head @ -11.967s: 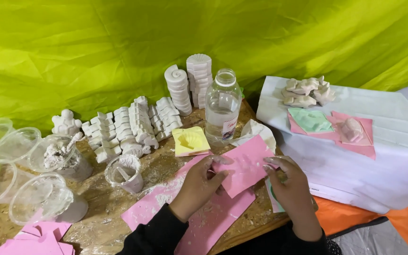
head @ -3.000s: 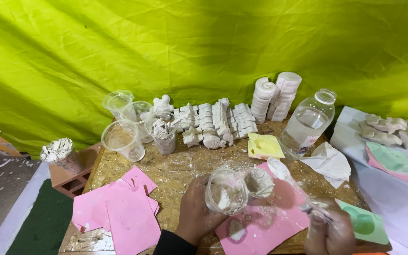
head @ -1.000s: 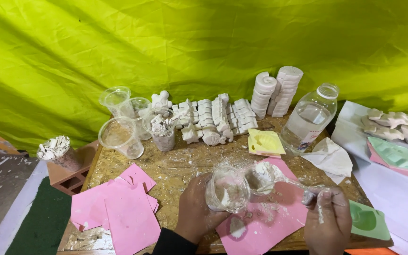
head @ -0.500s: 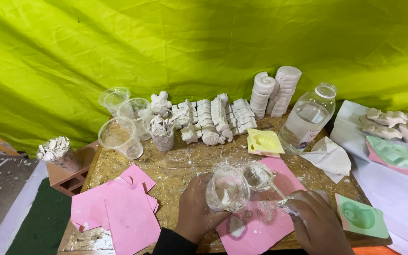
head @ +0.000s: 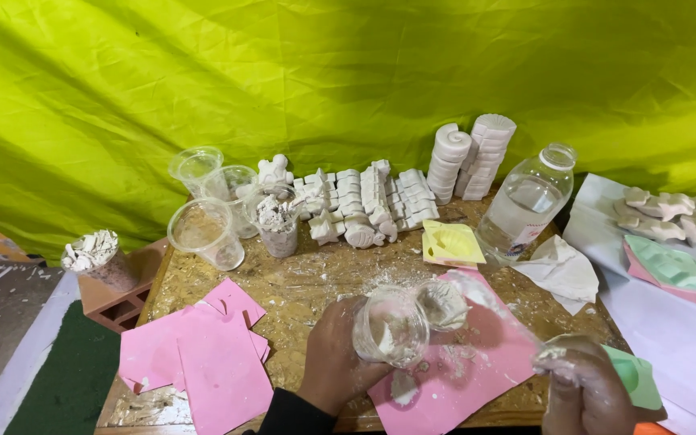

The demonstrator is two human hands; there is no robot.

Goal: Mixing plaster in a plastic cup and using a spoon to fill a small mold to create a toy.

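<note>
Fingers (head: 340,354) gripping plastic cup (head: 391,329), casts (head: 368,205) behind

Bare tabletop (head: 316,282) ahead; white casts (head: 368,205) block beyond.

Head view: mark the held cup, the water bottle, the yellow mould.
cup (head: 391,329), head view, clear side wall
water bottle (head: 523,208), head view, mid body
yellow mould (head: 453,242), head view, top face

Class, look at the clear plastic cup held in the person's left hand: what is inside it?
The clear plastic cup holds white powdery clumps stuck to its wall and bottom. The left hand wraps its far side, so anything there is hidden.
</note>
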